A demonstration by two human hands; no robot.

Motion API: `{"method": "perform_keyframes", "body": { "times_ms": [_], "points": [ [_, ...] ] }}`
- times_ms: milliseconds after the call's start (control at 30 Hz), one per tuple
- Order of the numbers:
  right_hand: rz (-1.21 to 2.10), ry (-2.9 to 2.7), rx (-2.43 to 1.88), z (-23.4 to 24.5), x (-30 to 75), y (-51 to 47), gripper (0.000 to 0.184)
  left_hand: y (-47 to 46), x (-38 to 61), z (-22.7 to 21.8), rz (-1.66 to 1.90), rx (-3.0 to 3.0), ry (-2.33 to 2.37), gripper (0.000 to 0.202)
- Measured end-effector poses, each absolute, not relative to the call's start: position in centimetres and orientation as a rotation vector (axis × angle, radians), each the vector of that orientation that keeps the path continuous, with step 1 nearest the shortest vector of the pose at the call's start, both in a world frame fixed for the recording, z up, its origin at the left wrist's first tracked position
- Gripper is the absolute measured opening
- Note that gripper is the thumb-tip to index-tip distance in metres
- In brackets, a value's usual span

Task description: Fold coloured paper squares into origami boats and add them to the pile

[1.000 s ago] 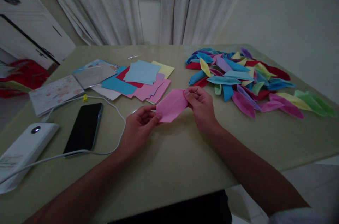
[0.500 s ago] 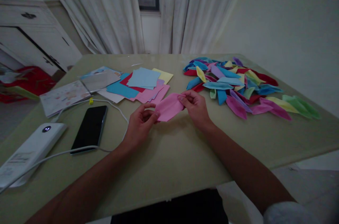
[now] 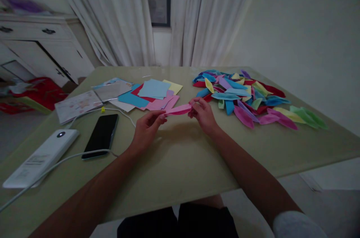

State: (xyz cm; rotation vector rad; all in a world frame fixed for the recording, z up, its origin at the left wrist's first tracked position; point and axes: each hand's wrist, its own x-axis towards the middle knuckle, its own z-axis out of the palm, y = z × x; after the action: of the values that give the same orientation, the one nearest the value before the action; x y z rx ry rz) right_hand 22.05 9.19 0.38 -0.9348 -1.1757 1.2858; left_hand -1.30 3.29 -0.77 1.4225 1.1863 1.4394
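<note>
A folded pink paper (image 3: 179,109) is held level above the table, seen as a narrow strip with its long side across my view. My left hand (image 3: 149,125) pinches its left end between thumb and fingers. At the right end, my right hand (image 3: 203,115) grips it the same way. Just behind lie loose square sheets (image 3: 154,89) in light blue, teal, red, pink and yellow, overlapping each other. To the right of my right hand spreads a heap of folded paper pieces (image 3: 236,93) in many colours.
On the left of the table (image 3: 174,178) lie a black phone (image 3: 100,136), a white power bank (image 3: 42,159) and a white cable (image 3: 75,157). Plastic-covered printed packets (image 3: 78,106) rest behind them. Curtains (image 3: 118,16) and a white cabinet (image 3: 45,42) stand beyond.
The pink paper has gone from a wide, face-on shape to a narrow strip in both hands. My hands keep hold of its ends. The camera view has shifted slightly.
</note>
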Motion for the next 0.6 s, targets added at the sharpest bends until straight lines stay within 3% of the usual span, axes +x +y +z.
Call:
{"method": "perform_keyframes", "body": {
  "times_ms": [133, 267, 500, 600],
  "points": [
    [1.192, -1.315, -0.898, 0.52, 22.11, 9.03, 0.054, 3.49, -1.44, -0.41, 1.477, 1.379, 1.224, 0.045],
    [0.961, -1.407, -0.940, 0.13, 22.17, 9.26, 0.037, 3.55, -1.54, -0.65, 1.442, 1.394, 1.268, 0.045],
    [1.040, -1.378, -0.894, -0.04, 22.31, 9.42, 0.041, 3.46, -1.41, -1.07, 1.579, 1.366, 1.266, 0.044],
    [1.001, -1.443, -0.902, 0.21, 22.48, 9.21, 0.032, 3.63, -1.45, -1.33, 1.518, 1.367, 1.260, 0.042]
  ]
}}
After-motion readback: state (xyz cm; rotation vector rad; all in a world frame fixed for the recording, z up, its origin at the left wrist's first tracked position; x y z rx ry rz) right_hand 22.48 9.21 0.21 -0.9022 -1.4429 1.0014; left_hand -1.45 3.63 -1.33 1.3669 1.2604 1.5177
